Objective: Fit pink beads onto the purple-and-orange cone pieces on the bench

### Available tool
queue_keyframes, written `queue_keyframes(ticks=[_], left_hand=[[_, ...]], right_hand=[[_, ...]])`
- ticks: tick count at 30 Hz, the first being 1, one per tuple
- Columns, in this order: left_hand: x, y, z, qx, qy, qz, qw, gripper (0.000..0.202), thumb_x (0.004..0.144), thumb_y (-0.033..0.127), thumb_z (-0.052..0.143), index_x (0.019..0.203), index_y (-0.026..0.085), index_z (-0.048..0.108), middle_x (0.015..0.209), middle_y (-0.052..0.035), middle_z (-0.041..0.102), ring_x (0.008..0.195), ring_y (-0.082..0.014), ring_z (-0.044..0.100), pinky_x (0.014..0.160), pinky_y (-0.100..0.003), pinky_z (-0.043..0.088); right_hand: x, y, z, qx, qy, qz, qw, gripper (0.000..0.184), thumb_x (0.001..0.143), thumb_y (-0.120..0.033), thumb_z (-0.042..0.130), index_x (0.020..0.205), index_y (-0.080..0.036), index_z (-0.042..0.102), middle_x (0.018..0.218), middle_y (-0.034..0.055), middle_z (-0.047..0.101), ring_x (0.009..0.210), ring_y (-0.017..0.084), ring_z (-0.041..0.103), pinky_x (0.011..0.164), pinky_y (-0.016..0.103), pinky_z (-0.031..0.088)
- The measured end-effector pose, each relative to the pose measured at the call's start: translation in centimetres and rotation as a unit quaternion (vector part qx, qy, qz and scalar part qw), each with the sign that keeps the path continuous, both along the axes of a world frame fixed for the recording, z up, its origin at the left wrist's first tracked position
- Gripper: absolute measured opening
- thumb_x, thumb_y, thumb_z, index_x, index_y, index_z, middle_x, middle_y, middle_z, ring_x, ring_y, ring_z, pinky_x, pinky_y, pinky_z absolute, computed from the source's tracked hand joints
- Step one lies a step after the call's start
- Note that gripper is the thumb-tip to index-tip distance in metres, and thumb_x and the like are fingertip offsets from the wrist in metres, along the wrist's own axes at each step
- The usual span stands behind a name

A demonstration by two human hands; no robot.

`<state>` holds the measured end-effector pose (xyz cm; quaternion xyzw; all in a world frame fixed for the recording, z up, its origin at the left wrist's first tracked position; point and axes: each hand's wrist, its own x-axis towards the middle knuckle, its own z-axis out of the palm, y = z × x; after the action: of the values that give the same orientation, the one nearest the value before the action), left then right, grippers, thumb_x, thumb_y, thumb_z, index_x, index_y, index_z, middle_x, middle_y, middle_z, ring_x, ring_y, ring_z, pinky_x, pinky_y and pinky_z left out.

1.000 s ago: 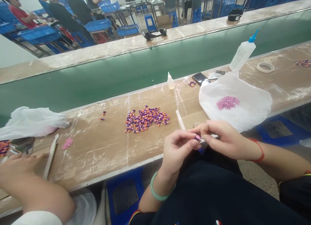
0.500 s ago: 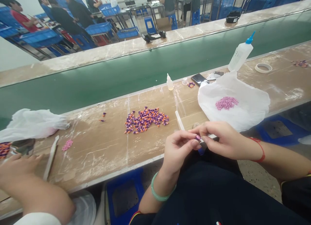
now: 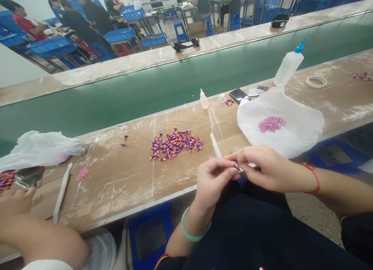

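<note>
- My left hand and right hand meet fingertip to fingertip just off the near edge of the surface. Both are pinched on one small piece, purple with a pink end, held over my lap.
- Against a second ago they have barely shifted: same pinch, same spot. I judge the fiddling with that piece is still under way.
- A thin pale sliver shows under my right fingers; I cannot tell what it is.
- The only real change is at far left, where the co-worker's hand has drawn back toward the near edge.
- Just beyond my hands lies a flat white stick, then a loose heap of tiny, hard-looking purple-and-orange bits.
- To the right, a crinkled white plastic bag carries a cluster of pink beads. Behind it stands a translucent squeeze bottle with a blue nozzle.
- The surface is scuffed brown board streaked with white, and a smooth green belt runs behind it.
</note>
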<state>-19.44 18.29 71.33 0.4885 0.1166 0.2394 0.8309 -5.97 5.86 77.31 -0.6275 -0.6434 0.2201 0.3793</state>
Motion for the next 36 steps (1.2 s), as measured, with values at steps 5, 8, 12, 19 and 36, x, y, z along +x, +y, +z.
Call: queue_keyframes(ticks=[5, 8, 12, 19, 36], left_hand=[[-0.1, 0.0, 0.0, 0.001, 0.016, 0.004, 1.0, 0.014, 0.07, 0.026, 0.088, 0.076, 0.019, 0.078, 0.07, -0.0022, 0.076, 0.053, -0.0107, 0.068, 0.054, -0.02, 0.058], [-0.1, 0.0, 0.0, 0.005, 0.032, 0.008, 0.999, 0.018, 0.068, 0.029, 0.089, 0.075, 0.017, 0.077, 0.07, -0.0031, 0.076, 0.052, -0.0114, 0.067, 0.054, -0.022, 0.058], [0.0, -0.1, -0.1, 0.009, 0.046, 0.012, 0.999, 0.021, 0.067, 0.032, 0.09, 0.074, 0.017, 0.076, 0.071, -0.0035, 0.076, 0.052, -0.012, 0.067, 0.054, -0.023, 0.059], [0.3, 0.2, -0.4, 0.021, 0.09, 0.005, 0.996, 0.029, 0.067, 0.039, 0.089, 0.075, 0.015, 0.075, 0.066, -0.0038, 0.074, 0.054, -0.0131, 0.068, 0.057, -0.024, 0.059], [-6.2, 11.6, -5.7, 0.489, 0.404, 0.096, 0.767, 0.016, 0.083, 0.032, 0.064, 0.083, 0.019, 0.075, 0.078, -0.0046, 0.074, 0.07, -0.0187, 0.063, 0.067, -0.03, 0.048]], right_hand=[[0.0, 0.1, -0.1, 0.017, -0.013, -0.002, 1.0, 0.017, 0.096, -0.015, 0.043, 0.08, -0.021, 0.043, 0.082, 0.0055, 0.066, 0.071, 0.015, 0.061, 0.065, 0.028, 0.046], [-0.1, 0.2, -0.2, 0.019, -0.019, -0.004, 1.0, 0.018, 0.096, -0.014, 0.042, 0.079, -0.021, 0.043, 0.082, 0.0063, 0.067, 0.073, 0.016, 0.063, 0.065, 0.028, 0.047], [-0.1, 0.2, -0.7, 0.032, -0.031, -0.005, 0.999, 0.017, 0.095, -0.014, 0.042, 0.08, -0.022, 0.043, 0.086, 0.0076, 0.069, 0.077, 0.017, 0.066, 0.066, 0.028, 0.05], [0.7, 0.1, -1.3, 0.015, -0.036, -0.022, 0.999, 0.015, 0.098, -0.02, 0.045, 0.086, -0.02, 0.053, 0.09, 0.0072, 0.071, 0.086, 0.019, 0.07, 0.072, 0.03, 0.054], [15.5, -7.7, -12.1, -0.143, -0.187, -0.431, 0.871, 0.015, 0.081, -0.034, 0.06, 0.092, -0.022, 0.063, 0.078, 0.0111, 0.066, 0.063, 0.026, 0.056, 0.056, 0.035, 0.035]])
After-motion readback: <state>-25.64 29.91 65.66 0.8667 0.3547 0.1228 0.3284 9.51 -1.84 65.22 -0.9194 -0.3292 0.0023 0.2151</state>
